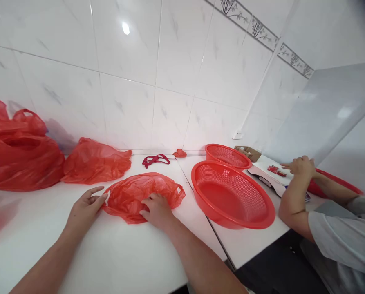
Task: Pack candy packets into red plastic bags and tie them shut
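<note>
The fingers of the left hand point(86, 207) were loosely bent, with thumb and forefinger parted and the thumb tip set against the left end of a red plastic carrier bag point(128, 192); whether the film was pinched could not be told. The fingers of the right hand point(160, 210) were curled, thumb and forefinger slightly apart, and were laid on the bag's middle; whether any plastic was gripped could not be told. The bag was spread, creased, on a white table point(115, 257), between the hands. Behind it, a second red bag point(96, 161) was laid near the tiled wall point(124, 114), beside a heap of red bags point(19, 163). To the right, just beside the carrier bag, a large red colander point(228, 200) was placed before another colander point(228, 154). Farther right, a red packet point(276, 170) was supported on a white device point(271, 178), near which a co-worker's hand point(303, 166) was raised.
</note>
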Demonstrator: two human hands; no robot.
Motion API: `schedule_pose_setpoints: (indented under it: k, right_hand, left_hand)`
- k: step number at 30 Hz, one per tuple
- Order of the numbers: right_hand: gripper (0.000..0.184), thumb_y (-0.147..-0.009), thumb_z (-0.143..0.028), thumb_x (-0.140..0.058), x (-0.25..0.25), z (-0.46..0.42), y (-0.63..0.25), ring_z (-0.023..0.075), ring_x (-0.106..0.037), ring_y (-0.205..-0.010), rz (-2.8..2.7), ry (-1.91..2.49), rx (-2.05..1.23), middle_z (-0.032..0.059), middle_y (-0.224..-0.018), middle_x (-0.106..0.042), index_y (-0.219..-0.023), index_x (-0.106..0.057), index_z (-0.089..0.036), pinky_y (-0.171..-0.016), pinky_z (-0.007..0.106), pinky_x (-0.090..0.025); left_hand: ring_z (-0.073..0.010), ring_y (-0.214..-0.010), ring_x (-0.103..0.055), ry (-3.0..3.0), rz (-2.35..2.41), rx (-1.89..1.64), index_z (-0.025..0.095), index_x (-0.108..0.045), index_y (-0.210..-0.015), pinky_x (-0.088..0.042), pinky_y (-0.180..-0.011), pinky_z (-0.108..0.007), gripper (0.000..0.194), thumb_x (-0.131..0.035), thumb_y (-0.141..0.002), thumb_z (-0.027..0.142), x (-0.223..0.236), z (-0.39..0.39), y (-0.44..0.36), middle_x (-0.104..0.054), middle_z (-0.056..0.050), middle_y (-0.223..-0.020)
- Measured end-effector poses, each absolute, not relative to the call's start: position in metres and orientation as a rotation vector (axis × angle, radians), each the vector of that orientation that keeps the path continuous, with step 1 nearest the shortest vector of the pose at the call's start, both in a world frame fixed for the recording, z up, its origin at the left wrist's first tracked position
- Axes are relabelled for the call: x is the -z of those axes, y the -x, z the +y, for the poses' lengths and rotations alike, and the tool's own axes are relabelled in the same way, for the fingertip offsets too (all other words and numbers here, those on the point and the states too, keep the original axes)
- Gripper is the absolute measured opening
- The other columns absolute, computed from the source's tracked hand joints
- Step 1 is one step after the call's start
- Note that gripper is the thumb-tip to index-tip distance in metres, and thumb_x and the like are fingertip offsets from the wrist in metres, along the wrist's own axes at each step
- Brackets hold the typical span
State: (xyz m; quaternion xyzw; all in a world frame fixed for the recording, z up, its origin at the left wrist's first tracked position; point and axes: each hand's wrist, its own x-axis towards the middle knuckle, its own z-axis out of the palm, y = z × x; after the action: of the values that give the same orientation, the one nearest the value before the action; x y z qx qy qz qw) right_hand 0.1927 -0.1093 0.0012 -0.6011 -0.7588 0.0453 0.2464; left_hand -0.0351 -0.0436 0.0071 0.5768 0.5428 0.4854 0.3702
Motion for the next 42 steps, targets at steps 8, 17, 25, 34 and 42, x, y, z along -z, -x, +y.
schedule_pose_setpoints:
  k: [8, 17, 25, 34, 42]
  right_hand:
    - [0.032, -0.078, -0.037, -0.064, 0.0002, -0.1050, -0.1978, 0.0187, -0.050, -0.099, -2.061, 1.627, -0.183, 0.0037, -0.104, -0.058, -0.107, -0.065, -0.025, -0.093, 0.034, -0.037]
    - [0.030, -0.079, -0.032, -0.063, -0.0022, -0.1044, -0.2007, 0.0192, -0.050, -0.100, -2.060, 1.599, -0.252, 0.0048, -0.104, -0.057, -0.108, -0.065, -0.023, -0.092, 0.035, -0.036]
    - [0.033, -0.080, -0.030, -0.059, -0.0013, -0.1049, -0.1995, 0.0197, -0.049, -0.104, -2.058, 1.644, -0.295, 0.0059, -0.107, -0.057, -0.111, -0.064, -0.022, -0.093, 0.033, -0.034]
    - [0.036, -0.081, -0.029, -0.054, 0.0000, -0.1031, -0.2002, 0.0206, -0.051, -0.104, -2.094, 1.665, -0.321, 0.0076, -0.112, -0.057, -0.115, -0.064, -0.021, -0.092, 0.033, -0.036]
    - [0.034, -0.079, -0.027, -0.055, -0.0043, -0.1066, -0.1983, 0.0213, -0.051, -0.103, -2.087, 1.646, -0.282, 0.0069, -0.110, -0.058, -0.111, -0.066, -0.022, -0.093, 0.033, -0.038]
  left_hand:
    - [-0.0107, -0.050, -0.047, -1.453, 1.308, -1.236, 0.023, -0.056, -0.116, -0.038, -0.045, -0.020, 0.060, -0.065, -0.068, 0.057, -0.0014, -0.0383, 0.0369, -0.056, 0.004, -0.063]
    - [-0.0083, -0.046, -0.044, -1.484, 1.208, -1.261, 0.017, -0.057, -0.112, -0.035, -0.047, -0.021, 0.059, -0.066, -0.068, 0.055, -0.0011, -0.0406, 0.0340, -0.051, 0.007, -0.056]
    - [-0.0058, -0.041, -0.033, -1.475, 1.187, -1.296, 0.016, -0.059, -0.104, -0.027, -0.044, -0.020, 0.051, -0.065, -0.069, 0.052, 0.0004, -0.0388, 0.0316, -0.040, 0.010, -0.048]
    - [-0.0064, -0.044, -0.034, -1.472, 1.210, -1.293, 0.016, -0.058, -0.105, -0.028, -0.046, -0.021, 0.046, -0.062, -0.073, 0.048, 0.0002, -0.0431, 0.0357, -0.040, 0.009, -0.052]
    - [-0.0068, -0.045, -0.033, -1.442, 1.178, -1.280, 0.016, -0.056, -0.108, -0.027, -0.047, -0.021, 0.047, -0.061, -0.075, 0.048, -0.0030, -0.0457, 0.0366, -0.038, 0.009, -0.053]
